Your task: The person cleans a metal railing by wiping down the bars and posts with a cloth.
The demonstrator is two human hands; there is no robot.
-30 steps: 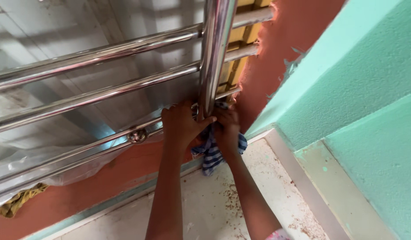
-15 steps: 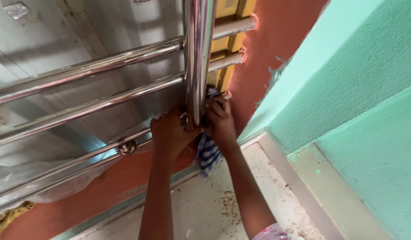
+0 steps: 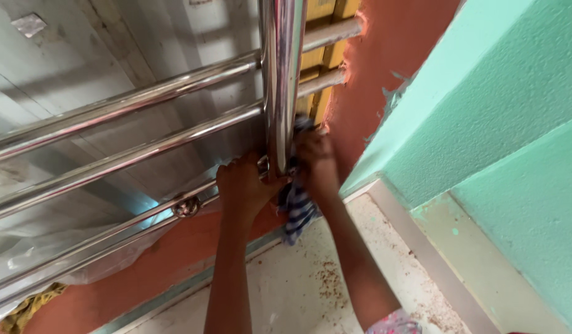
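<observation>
Both hands are down at the bottom of the upright steel post (image 3: 278, 93) of a shiny railing. The left hand (image 3: 244, 188) is curled around the post from the left side, fingers bent in tight and gripping near where the lowest rail meets it. The right hand (image 3: 315, 164) is on the other side of the post, fingers closed over a blue and white checked cloth (image 3: 296, 207), pressing it against the steel. The cloth sits bunched between the two hands right at the post, with a loose end hanging down below them toward the floor (image 3: 298, 291), and a bit of it pokes out above the right hand too.

Horizontal rails (image 3: 143, 99) run off to the left from the post, and there's a round metal knob (image 3: 187, 206) on the lowest one, a little left of the left hand. Behind the right hand is a reddish-brown wall (image 3: 385, 62), and further right a mint green wall (image 3: 502, 105). The floor is pale with brownish specks scattered near the corner. A yellowish rag (image 3: 23, 312) lies at the bottom left edge, well apart from the hands. A patterned sleeve (image 3: 397, 323) shows on the right arm
</observation>
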